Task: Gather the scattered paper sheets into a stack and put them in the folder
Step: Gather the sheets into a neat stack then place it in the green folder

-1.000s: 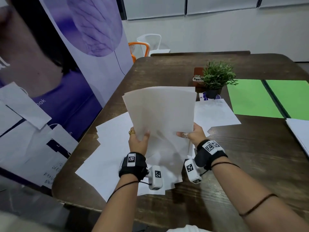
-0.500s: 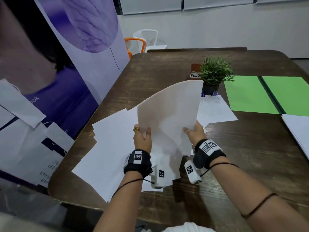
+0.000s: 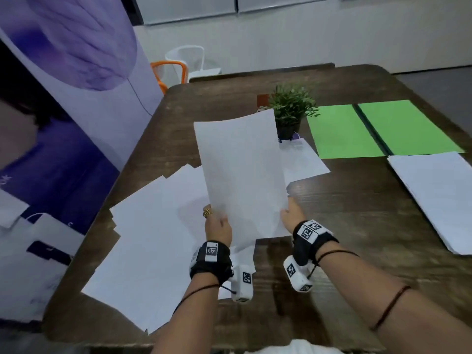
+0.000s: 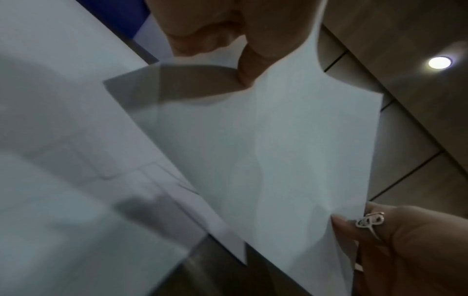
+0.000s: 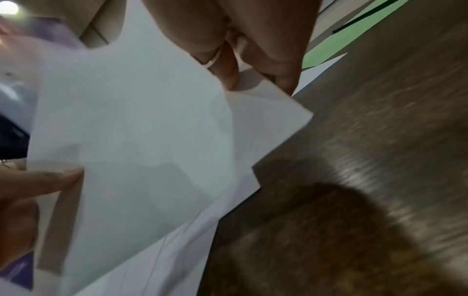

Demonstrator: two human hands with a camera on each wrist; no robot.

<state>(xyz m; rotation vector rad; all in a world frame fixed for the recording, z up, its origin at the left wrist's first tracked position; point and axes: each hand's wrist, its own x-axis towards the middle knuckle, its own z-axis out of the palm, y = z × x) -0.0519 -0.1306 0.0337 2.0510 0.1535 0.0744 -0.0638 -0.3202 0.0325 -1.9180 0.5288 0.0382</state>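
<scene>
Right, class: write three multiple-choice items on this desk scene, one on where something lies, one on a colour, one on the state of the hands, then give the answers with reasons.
1. Where is the open folder?
A. right of the potted plant
B. under the held sheets
C. on the chair

2. The folder's colour?
A. blue
B. green
C. red

3. The held sheets are gripped by:
A. left hand only
B. right hand only
C. both hands

Answers: 1 A, it lies flat beside the plant; 2 B, both panels are green; 3 C, each hand pinches a lower edge.
</scene>
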